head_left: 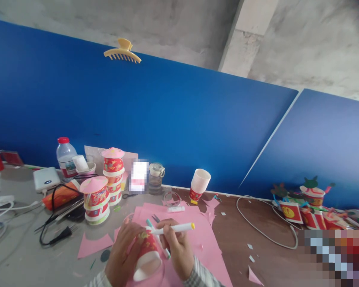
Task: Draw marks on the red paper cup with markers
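My left hand (122, 249) is closed round a red patterned paper cup (148, 244), which lies tilted with its white open mouth toward me. In my right hand (178, 247) is a white marker (181, 227) with a yellow end pointing right. The marker's other end is at the upper part of the cup, beside my left fingertips; whether it touches cannot be made out. Under the hands lies pink paper (202, 243). Grey pointed blades (156, 218) show just beyond my right hand. A white tube (176, 209) rests further back on the paper.
Two towers of red paper cups with pink cone roofs, one a front tower (96, 199), stand at left. Behind are a phone (138, 175), a glass bottle (155, 179) and stacked cups (200, 181). A black plug cable (60, 235) lies left. Decorated cups (290, 212) sit right.
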Motion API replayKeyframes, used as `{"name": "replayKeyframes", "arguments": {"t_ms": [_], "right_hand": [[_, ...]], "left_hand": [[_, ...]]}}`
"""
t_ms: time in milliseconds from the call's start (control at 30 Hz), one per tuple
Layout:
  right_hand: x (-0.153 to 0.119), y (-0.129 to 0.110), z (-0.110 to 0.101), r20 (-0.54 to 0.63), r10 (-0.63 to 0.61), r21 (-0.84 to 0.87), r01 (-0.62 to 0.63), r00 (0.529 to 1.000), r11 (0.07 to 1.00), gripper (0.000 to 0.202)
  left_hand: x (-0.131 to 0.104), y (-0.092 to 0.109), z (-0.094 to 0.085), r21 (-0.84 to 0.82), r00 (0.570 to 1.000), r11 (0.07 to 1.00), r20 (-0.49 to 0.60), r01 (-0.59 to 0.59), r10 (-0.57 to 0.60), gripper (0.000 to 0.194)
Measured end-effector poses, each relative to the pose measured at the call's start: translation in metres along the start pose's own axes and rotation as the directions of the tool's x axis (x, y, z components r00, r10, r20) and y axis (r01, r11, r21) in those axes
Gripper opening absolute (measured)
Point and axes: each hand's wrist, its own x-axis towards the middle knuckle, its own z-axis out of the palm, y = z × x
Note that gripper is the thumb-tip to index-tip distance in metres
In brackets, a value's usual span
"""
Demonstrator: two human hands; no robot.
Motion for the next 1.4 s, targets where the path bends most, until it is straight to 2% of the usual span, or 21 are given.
{"name": "replayKeyframes", "arguments": {"t_ms": [300,467,667,933,1067,1233,1333,1400], "right_hand": [[0.000,0.005,0.003,0.026,0.033,-0.002,-0.033,0.999,0.999,0.026],[0.001,0.007,0.004,0.032,0.023,-0.005,-0.023,0.999,1.000,0.025],[0.000,0.006,0.002,0.098,0.040,0.014,-0.042,0.994,0.999,0.021],[0.003,0.008,0.003,0.184,0.091,0.014,-0.095,0.979,0.995,0.025],[0.004,0.008,0.002,0.249,0.120,0.040,-0.134,0.961,0.990,0.027],[0.000,0.009,0.004,0.291,0.125,0.057,-0.148,0.948,0.987,0.028],[0.004,0.014,-0.001,0.267,0.122,-0.020,-0.121,0.956,0.992,0.027],[0.011,0.020,-0.009,0.170,0.074,-0.158,-0.047,0.983,0.986,0.024]], "left_hand": [[0.000,0.001,0.000,0.017,0.997,1.000,0.079,-0.002,0.001,0.026],[-0.002,-0.001,-0.001,0.025,0.993,0.999,0.113,-0.027,0.024,0.023],[-0.003,-0.004,-0.002,0.053,0.987,0.995,0.138,-0.087,0.079,0.024],[-0.004,-0.004,-0.002,0.052,0.988,0.995,0.128,-0.090,0.083,0.025],[-0.008,-0.008,-0.001,0.054,0.988,0.988,0.073,-0.143,0.139,0.024],[-0.007,-0.007,-0.001,0.076,0.978,0.979,0.101,-0.191,0.183,0.024],[-0.005,-0.009,-0.001,0.122,0.978,0.977,0.136,-0.176,0.160,0.028],[-0.006,-0.014,-0.001,0.170,0.994,0.980,0.062,-0.100,0.090,0.043]]}}
